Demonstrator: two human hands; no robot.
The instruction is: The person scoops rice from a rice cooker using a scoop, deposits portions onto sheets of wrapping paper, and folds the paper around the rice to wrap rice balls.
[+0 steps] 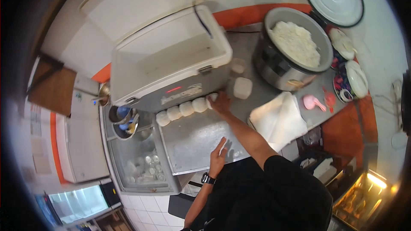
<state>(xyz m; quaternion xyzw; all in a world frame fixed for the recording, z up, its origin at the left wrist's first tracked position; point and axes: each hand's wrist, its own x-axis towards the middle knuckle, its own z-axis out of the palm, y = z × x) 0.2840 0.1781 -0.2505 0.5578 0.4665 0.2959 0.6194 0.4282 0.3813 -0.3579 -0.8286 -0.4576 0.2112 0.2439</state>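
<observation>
My right hand (220, 103) is on the last of several white wrapped portions (187, 108), which stand in a row at the far edge of a metal tray (199, 136), against a large cooler. Whether its fingers grip that portion or only rest on it is hard to see. My left hand (219, 158), with a watch on the wrist, is held at the tray's near edge, empty, fingers extended. To the right, white paper sheets (279, 118) lie on the counter. Behind them stands a large rice cooker (282, 78), lid up, holding white rice (295, 43).
The open cooler (170, 83) stands behind the tray. Two small containers (242, 88) are beside it. A pink scoop (310, 102) lies on the right. Metal bowls (123, 131) sit at left on a glass-topped freezer (138, 160). A lit display case (361, 199) is at lower right.
</observation>
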